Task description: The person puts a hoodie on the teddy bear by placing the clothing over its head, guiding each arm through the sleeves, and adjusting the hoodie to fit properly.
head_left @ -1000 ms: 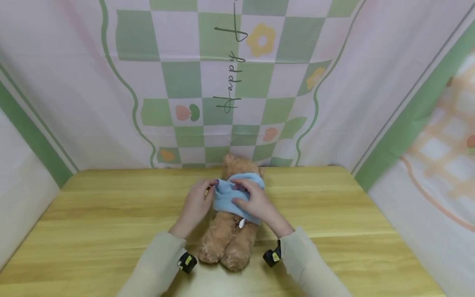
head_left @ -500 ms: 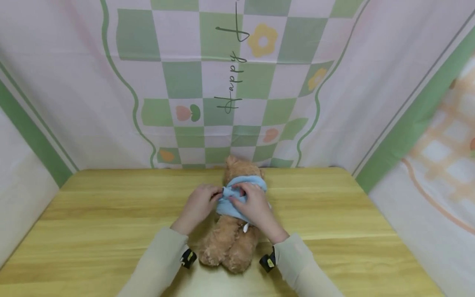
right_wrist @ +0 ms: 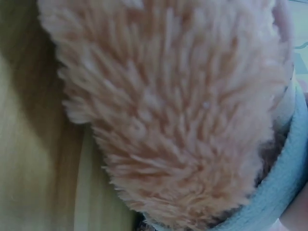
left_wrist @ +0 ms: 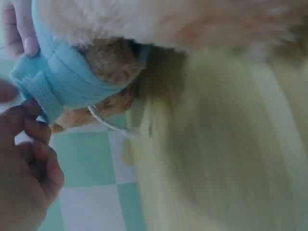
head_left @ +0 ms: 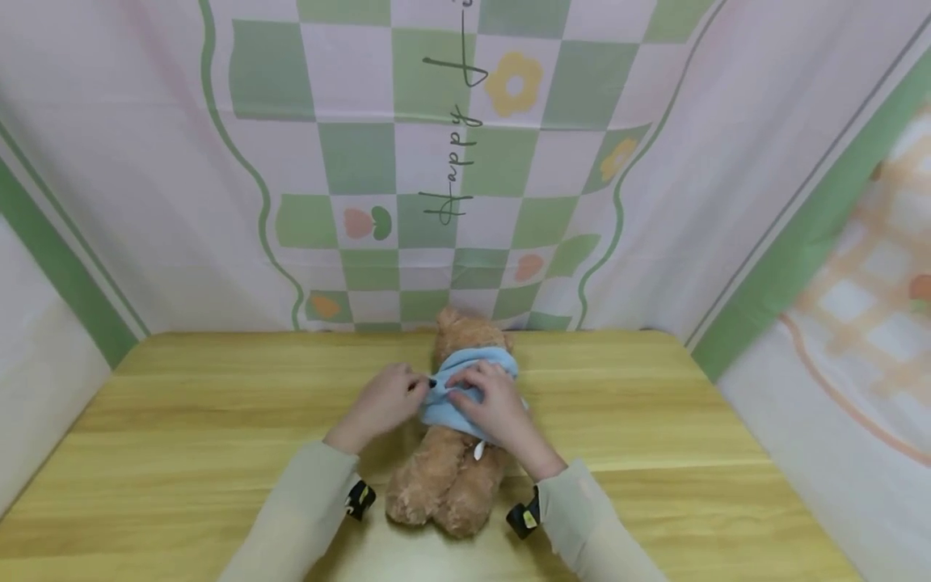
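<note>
A brown plush teddy bear [head_left: 444, 485] lies lengthwise with its head at the back, its legs toward me. Around its body sits a light-blue fleece top [head_left: 476, 353], from which a white cord [left_wrist: 108, 124] hangs in the left wrist view. My left hand [head_left: 385, 402] pinches the top's cloth at the bear's left side between thumb and fingertips. Over the middle, my right hand [head_left: 498, 404] holds the cloth with curled fingers and thumb, the two hands close together. A white tag [head_left: 478, 450] shows below the hem. Fur fills most of the right wrist view, hiding the right fingertips.
The wooden table [head_left: 218, 420] extends on both sides of the bear. A green-and-white checked cloth [head_left: 429, 162] hangs right behind its back edge. Black wrist cameras [head_left: 525, 517] sit below the sleeves, near the bear's feet.
My left hand has drawn slightly down toward me, still pinching the cloth, with its fingers curled tighter. The right hand's thumb and fingers have come closer together on the top.
</note>
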Demonstrator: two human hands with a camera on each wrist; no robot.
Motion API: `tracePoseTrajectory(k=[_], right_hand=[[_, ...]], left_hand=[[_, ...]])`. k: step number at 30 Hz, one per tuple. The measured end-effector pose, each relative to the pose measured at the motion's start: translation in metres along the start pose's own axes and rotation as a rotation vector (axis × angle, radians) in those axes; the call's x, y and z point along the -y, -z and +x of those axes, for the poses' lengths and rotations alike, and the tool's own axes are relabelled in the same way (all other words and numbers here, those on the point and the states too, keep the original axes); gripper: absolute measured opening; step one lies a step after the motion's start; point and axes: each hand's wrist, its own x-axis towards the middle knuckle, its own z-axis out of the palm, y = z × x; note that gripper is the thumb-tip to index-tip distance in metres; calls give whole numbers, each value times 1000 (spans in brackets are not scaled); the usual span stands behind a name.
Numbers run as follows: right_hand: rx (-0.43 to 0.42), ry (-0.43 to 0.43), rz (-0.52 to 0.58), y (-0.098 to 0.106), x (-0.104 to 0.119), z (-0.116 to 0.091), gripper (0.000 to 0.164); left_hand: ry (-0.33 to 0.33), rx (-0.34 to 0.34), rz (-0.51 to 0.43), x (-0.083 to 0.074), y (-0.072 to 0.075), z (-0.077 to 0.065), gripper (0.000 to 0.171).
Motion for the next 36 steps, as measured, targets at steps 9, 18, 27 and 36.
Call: tracePoseTrajectory(k=[9, 18, 27, 36], right_hand=[[-18, 3, -25, -7, 1, -3, 6], [20, 20, -64, -6, 2, -2, 10], [1, 35, -70, -7, 2, -3, 5], [-16, 49, -98, -8, 5, -4, 6]], left_hand=[[-74, -45, 176, -3, 2, 2, 10], [-31, -267, 431, -12, -15, -5, 7], [89, -199, 352, -13, -15, -7, 18], [143, -149, 52, -6, -19, -6, 9]])
